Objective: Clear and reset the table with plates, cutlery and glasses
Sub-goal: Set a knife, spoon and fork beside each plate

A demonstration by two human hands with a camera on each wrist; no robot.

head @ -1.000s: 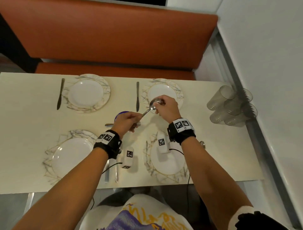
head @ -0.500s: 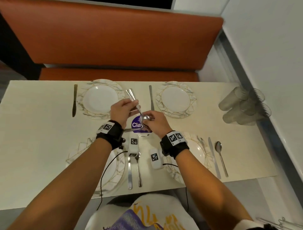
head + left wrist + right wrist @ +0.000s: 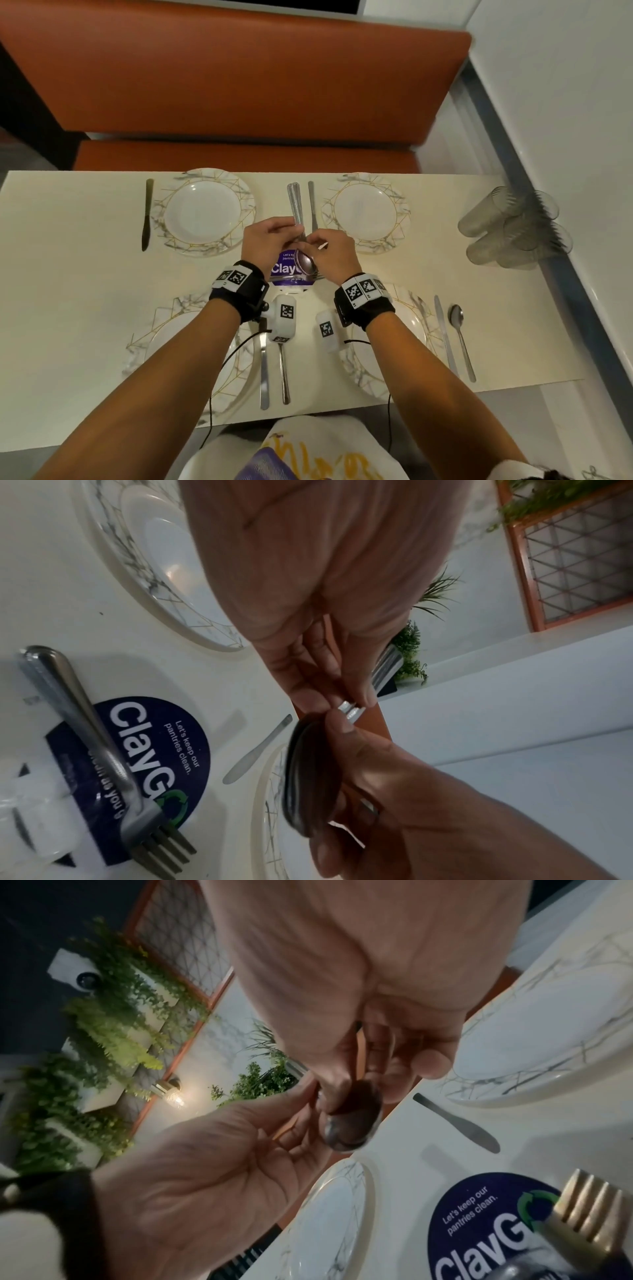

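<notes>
Two stacked metal spoons [image 3: 295,205] are held above the table's middle, handles pointing away from me. My left hand [image 3: 294,233] pinches the handles between thumb and fingertips, and the handle ends show there [image 3: 349,710]. My right hand [image 3: 311,246] pinches the stacked bowls [image 3: 352,1118] near the neck. Below the hands a fork [image 3: 103,739] lies across a round purple sticker [image 3: 286,270]. Four marbled white plates are set out: far left [image 3: 205,212], far right [image 3: 368,210], near left [image 3: 161,342], near right [image 3: 416,329].
Knives lie beside the plates [image 3: 147,214], [image 3: 312,202], [image 3: 263,370], [image 3: 443,335], with a spoon [image 3: 460,335] at the near right. Several clear glasses [image 3: 513,229] lie stacked on their sides by the right wall. An orange bench [image 3: 239,85] runs behind the table.
Both hands carried the spoons from over the far right plate back to the table's middle. The handles swung round to point away from me.
</notes>
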